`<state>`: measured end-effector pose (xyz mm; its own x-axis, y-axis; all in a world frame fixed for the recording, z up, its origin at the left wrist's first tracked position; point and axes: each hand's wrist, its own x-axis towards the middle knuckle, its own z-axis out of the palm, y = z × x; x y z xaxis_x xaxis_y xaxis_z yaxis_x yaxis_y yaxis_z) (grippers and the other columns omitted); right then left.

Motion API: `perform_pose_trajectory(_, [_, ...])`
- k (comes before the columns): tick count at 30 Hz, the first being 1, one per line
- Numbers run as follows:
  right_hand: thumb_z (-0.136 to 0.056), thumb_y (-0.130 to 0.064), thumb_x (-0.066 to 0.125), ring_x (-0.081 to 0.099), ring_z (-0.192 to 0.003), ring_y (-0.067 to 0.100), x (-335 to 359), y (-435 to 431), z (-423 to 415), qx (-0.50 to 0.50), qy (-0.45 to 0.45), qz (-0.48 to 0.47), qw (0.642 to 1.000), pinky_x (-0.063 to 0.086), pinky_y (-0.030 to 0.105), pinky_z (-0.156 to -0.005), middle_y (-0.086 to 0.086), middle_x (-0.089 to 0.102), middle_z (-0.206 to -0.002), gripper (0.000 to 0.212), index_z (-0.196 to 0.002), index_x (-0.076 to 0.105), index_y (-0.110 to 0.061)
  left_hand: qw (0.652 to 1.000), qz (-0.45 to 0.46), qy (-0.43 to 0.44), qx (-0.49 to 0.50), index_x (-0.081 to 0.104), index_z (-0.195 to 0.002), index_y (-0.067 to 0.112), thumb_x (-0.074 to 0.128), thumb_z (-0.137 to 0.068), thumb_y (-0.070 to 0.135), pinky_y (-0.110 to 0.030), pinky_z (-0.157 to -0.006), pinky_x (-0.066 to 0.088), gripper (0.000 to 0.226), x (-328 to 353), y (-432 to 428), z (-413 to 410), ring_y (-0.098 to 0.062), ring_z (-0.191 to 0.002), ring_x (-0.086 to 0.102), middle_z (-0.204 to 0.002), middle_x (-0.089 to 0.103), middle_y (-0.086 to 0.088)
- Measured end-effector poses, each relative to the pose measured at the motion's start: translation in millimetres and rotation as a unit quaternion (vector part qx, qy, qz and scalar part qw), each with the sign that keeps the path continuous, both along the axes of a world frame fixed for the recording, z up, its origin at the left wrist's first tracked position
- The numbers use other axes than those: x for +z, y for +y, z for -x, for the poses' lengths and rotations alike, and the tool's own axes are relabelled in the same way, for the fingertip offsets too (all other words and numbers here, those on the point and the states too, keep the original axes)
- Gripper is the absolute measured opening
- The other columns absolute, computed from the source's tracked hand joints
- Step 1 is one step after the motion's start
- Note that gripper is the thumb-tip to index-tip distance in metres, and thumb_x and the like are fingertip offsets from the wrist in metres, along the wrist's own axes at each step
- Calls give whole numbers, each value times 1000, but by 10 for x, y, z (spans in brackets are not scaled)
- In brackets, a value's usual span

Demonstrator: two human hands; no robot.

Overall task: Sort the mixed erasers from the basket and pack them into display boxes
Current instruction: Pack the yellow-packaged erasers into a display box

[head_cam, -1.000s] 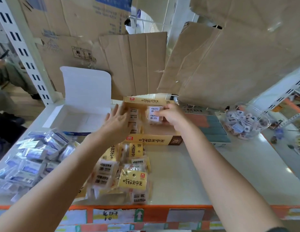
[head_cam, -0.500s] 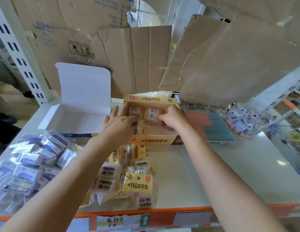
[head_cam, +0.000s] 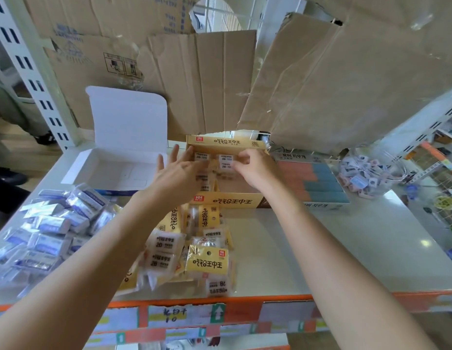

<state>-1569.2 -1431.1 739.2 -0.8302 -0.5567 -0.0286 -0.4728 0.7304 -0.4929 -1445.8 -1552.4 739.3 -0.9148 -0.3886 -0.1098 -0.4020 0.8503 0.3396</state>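
step: filling yellow display box [head_cam: 227, 201] | right grip [head_cam: 254, 168] pinches eraser [head_cam: 226, 164]; left grip [head_cam: 178, 173] flat, released | next: seat it (snug against neighbours)

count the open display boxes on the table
3: a white box at the left, a yellow box in the middle, a box of pink and blue erasers at the right. More could hide behind the cardboard.

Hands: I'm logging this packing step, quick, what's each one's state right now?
Left hand: open, straight fingers against the erasers in the yellow box.
Right hand: fingers pinch an eraser in that box.
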Motion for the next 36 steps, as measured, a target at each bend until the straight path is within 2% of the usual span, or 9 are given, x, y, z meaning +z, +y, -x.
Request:
perform_pose_trajectory(3, [-91, -32, 58, 56, -103, 15, 97, 129, -107, 72, 8, 45, 996, 45, 27, -84, -1, 60, -115, 39, -127, 55, -17, 992, 8, 123, 20, 45, -135, 28, 48, -91, 12, -48, -112, 22, 47, 126, 35, -44, -28, -136, 27, -144, 38, -4])
perform_pose_trajectory(5, [-91, -31, 59, 53, -103, 11, 150, 237, -197, 107, -7, 62, 992, 44, 27, -90, -3, 57, -112, 38, -127, 56, -16, 980, -41, 196, 13, 58, -123, 21, 55, -88, 11, -35, -94, 46, 36, 257, 96, -125, -21, -108, 55, -122, 58, -4])
perform_pose_trajectory(7, [-91, -30, 59, 52, -105, 10, 185, 339, -283, 122, -10, 76, 990, 41, 24, -88, -4, 54, -112, 37, -125, 57, -18, 976, -70, 200, -56, 66, -107, 13, 60, -87, 12, -8, -71, 47, 21, 363, 163, -236, -6, -81, 60, -100, 66, 0])
perform_pose_trajectory(9, [-91, -29, 59, 51, -104, 7, 192, 421, -360, 129, 0, 87, 988, 37, 20, -82, -3, 57, -116, 35, -124, 58, -19, 978, -93, 123, -140, 67, -101, 13, 63, -86, 16, -1, -64, 43, 15, 426, 237, -349, 4, -73, 55, -96, 67, 1])
perform_pose_trajectory(15, [-89, -21, 62, 52, -97, 0, 171, 578, -535, 156, 1, 154, 976, 38, 7, -83, -4, 61, -113, 26, -115, 64, -17, 968, -106, -75, -214, 58, -114, 31, 73, -72, 43, -5, -68, 38, 47, 354, 352, -663, 9, -86, 48, -103, 54, 20])
perform_pose_trajectory(25, [-90, -19, 62, 54, -101, 1, 223, 643, -659, 183, -1, 174, 968, 35, 0, -82, -2, 62, -115, 27, -116, 63, -15, 979, 6, -55, -199, 53, -124, 29, 64, -83, 30, -18, -86, 45, 42, 290, 548, -805, -6, -102, 53, -116, 57, 12])
perform_pose_trajectory(28, [-90, -18, 62, 54, -99, 2, 250, 659, -678, 186, -8, 184, 965, 35, -1, -81, -2, 62, -112, 27, -116, 63, -14, 982, 11, -10, -189, 58, -108, 19, 56, -89, 28, -11, -70, 44, 21, 299, 520, -782, -6, -81, 55, -96, 59, 10])
perform_pose_trajectory(32, [-90, -15, 60, 59, -97, 7, 271, 684, -703, 188, -43, 214, 958, 41, 7, -82, -2, 64, -106, 24, -114, 64, -13, 981, -92, 99, -139, 49, -72, 19, 54, -92, 16, -12, -53, 42, 21, 363, 462, -759, 0, -61, 55, -75, 53, 11])
perform_pose_trajectory(36, [-96, -12, 50, 61, -92, 15, 308, 701, -751, 183, -133, 272, 935, 50, 22, -82, 3, 66, -98, 22, -113, 63, -11, 939, -294, 173, -54, 60, -76, 16, 52, -92, 11, -35, -68, 53, 19, 376, 393, -737, -23, -74, 63, -84, 67, -8])
